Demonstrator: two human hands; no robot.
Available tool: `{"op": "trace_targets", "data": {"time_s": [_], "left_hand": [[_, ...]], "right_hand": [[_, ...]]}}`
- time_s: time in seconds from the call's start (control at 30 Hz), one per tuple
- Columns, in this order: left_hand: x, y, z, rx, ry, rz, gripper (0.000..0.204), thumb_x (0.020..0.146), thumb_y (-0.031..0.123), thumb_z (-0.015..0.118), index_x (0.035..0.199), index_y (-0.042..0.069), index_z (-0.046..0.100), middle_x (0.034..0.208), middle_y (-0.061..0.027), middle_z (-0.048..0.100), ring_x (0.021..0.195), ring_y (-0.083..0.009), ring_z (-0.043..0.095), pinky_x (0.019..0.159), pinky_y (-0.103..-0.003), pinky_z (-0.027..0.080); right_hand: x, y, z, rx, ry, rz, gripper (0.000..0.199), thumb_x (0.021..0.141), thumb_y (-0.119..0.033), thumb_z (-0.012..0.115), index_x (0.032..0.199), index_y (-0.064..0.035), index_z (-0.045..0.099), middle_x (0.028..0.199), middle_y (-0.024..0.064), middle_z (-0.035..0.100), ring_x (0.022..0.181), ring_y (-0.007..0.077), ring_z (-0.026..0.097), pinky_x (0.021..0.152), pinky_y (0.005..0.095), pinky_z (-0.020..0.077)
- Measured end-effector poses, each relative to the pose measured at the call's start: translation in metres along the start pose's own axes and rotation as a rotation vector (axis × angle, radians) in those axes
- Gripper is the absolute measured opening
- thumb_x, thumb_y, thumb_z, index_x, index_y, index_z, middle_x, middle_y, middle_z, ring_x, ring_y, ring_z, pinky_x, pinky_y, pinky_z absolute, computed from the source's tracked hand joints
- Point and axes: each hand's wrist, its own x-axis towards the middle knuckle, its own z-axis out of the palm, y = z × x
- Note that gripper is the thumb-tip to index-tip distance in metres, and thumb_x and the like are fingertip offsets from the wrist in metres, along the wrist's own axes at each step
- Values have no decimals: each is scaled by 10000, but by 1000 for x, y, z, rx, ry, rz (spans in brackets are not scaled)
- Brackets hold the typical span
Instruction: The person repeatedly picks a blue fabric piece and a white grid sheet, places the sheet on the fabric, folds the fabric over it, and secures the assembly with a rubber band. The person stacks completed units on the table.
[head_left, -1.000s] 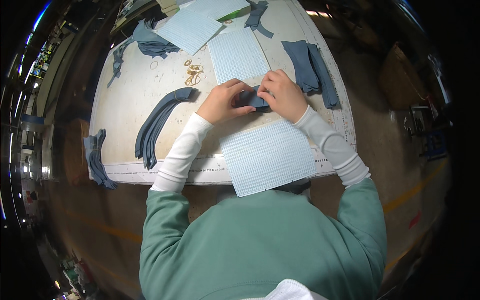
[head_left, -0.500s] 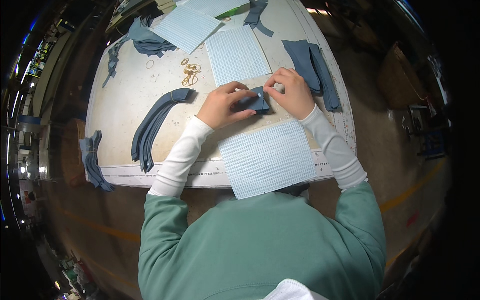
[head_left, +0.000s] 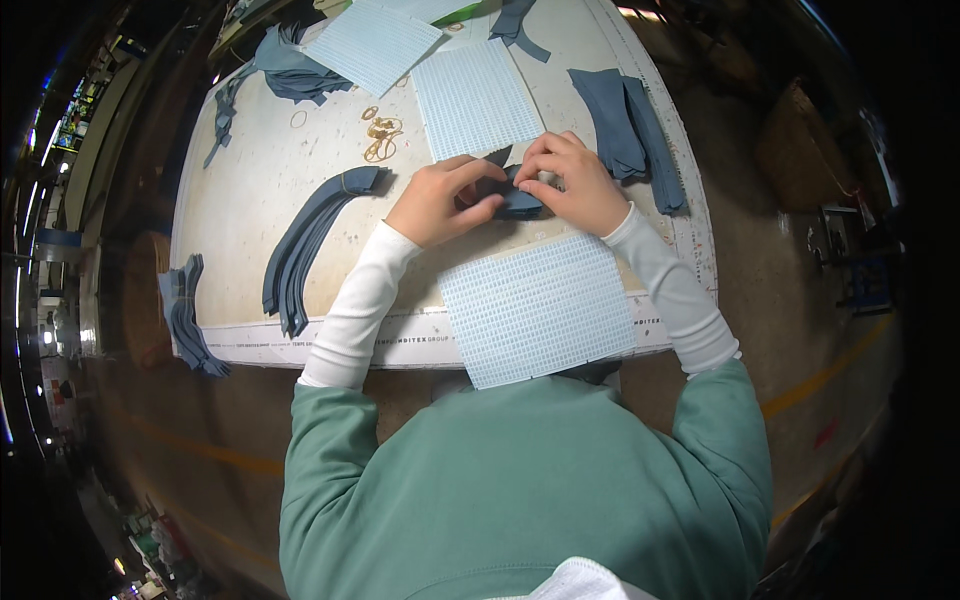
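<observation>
A small stack of dark blue fabric pieces (head_left: 520, 205) lies on the table between my hands. My left hand (head_left: 440, 203) rests at its left side, fingers and thumb curled round the edge of the pieces. From the right, my right hand (head_left: 575, 185) reaches over the stack with thumb and fingertips pinched together against the top piece. Whatever sits between those fingertips is too small to make out. Just below the hands is a sheet of small printed labels (head_left: 540, 310), hanging slightly over the near table edge. Another label sheet (head_left: 475, 95) lies beyond the hands.
A curved, banded bundle of blue fabric (head_left: 310, 245) lies to the left, and a smaller one (head_left: 185, 315) hangs over the table's left corner. Fabric strips (head_left: 625, 130) lie at the right. Rubber bands (head_left: 382, 138) and a fabric heap (head_left: 295, 70) are farther back.
My right hand has shifted slightly left, over the stack. A small white label seen on the top piece is out of sight now, and the fabric is turned or bent differently.
</observation>
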Motion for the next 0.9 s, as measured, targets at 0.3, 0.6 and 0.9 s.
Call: {"op": "trace_targets", "data": {"time_s": [0.3,0.6,0.9], "left_hand": [[-1,-4,1,-24,-3,-5,356,786,186,787,1088,57,649,967,-80,678,710,-163,646,645,-270,536],[1,-2,1,25,14,14,325,790,172,771,1082,73,667,942,-84,671,736,-192,658,655,-289,540],[0,-5,3,-12,12,16,394,744,209,830,1073,65,668,949,-86,678,714,-178,651,646,-269,534]], "right_hand": [[-1,-5,5,-208,120,-43,135,773,-98,733,906,-122,721,887,-8,626,947,194,587,751,342,540],[-1,-12,8,121,51,105,468,793,-19,675,1242,-127,593,800,24,661,715,173,627,683,305,523],[-4,-17,13,-342,187,-20,385,787,-75,714,1159,-153,653,779,7,637,719,169,616,675,328,532]]}}
